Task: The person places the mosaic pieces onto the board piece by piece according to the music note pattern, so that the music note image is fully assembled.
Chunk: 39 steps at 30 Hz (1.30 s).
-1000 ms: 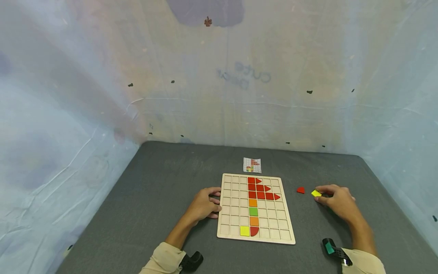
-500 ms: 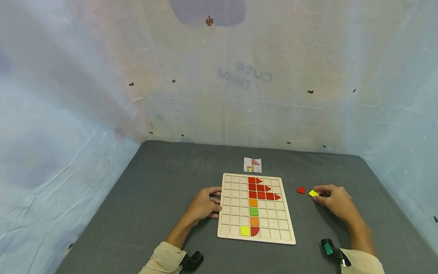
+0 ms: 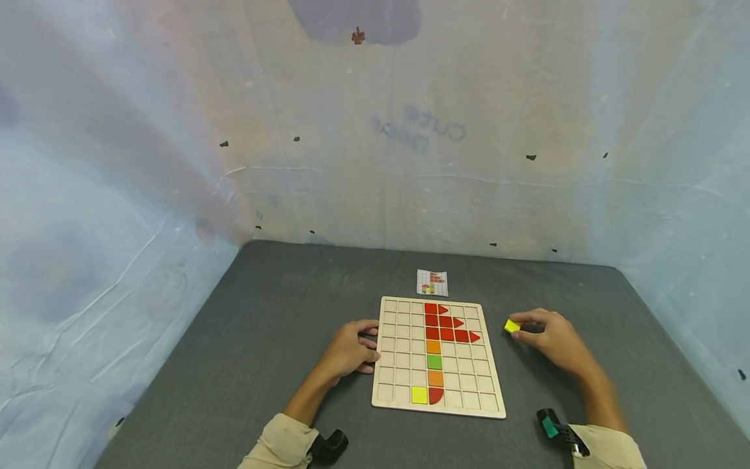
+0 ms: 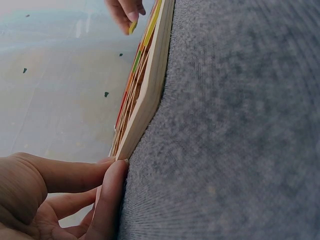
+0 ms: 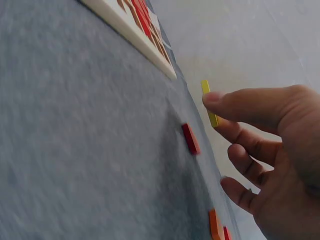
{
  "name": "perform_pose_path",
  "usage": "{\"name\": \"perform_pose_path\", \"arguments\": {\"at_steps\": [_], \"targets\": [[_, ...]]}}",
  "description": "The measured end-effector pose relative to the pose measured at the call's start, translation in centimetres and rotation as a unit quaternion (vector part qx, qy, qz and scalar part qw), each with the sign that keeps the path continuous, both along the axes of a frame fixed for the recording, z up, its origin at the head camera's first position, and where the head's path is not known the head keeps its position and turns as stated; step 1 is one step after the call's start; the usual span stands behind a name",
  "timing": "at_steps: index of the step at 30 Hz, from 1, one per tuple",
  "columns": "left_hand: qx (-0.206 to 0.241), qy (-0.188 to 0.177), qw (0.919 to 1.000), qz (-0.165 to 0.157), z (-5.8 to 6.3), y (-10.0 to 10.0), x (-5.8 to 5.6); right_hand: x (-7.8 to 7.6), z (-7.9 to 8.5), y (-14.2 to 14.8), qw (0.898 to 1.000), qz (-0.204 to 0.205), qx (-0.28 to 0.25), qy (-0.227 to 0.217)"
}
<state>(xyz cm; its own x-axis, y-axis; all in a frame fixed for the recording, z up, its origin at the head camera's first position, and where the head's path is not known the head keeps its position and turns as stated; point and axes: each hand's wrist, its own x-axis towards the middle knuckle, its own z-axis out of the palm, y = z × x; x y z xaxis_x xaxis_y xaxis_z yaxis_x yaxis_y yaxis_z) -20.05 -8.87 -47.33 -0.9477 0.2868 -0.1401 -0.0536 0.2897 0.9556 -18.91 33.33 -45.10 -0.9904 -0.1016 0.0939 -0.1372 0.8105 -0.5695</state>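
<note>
Between the thumb and fingertips of my right hand [image 3: 553, 340] a yellow square tile [image 3: 512, 325] is pinched. In the right wrist view that yellow tile [image 5: 209, 102] is held above the cloth, with a red piece [image 5: 190, 138] lying below. My left hand [image 3: 347, 352] rests at the left side of the wooden grid board [image 3: 404, 358], thumb and fingertips touching its edge. The board carries several red pieces [image 3: 446, 334] in rows, orange tiles [image 3: 435, 378], a green tile [image 3: 434, 362], another yellow tile [image 3: 419, 395] and a red quarter-round piece [image 3: 435, 395].
Behind the board lies a small pattern card [image 3: 432, 283]. An orange piece [image 5: 215, 225] and another red piece [image 5: 227, 233] lie near the right hand in its wrist view; the head view hides them. Dark grey cloth [image 3: 293, 293] covers the table, with hanging sheets around it.
My right hand has moved left with the yellow tile, toward the board. The loose red piece is now hidden behind it in the head view. My left hand has stayed at the board.
</note>
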Motion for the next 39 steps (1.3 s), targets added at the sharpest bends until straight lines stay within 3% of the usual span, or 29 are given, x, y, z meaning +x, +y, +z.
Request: {"name": "perform_pose_path", "arguments": {"at_steps": [6,17,39], "targets": [[-0.001,0.000,1.0000,-0.001,0.0,0.0,0.0,-0.1,0.2,-1.5,0.999,0.028,-0.036,0.006],[0.000,-0.001,1.0000,-0.001,0.1,-0.1,0.0,-0.5,0.3,-3.9,0.998,0.054,-0.026,0.009],[-0.001,-0.005,1.0000,0.001,0.2,0.0,0.1,0.0,0.2,-9.5,0.984,0.165,-0.065,-0.010]]}}
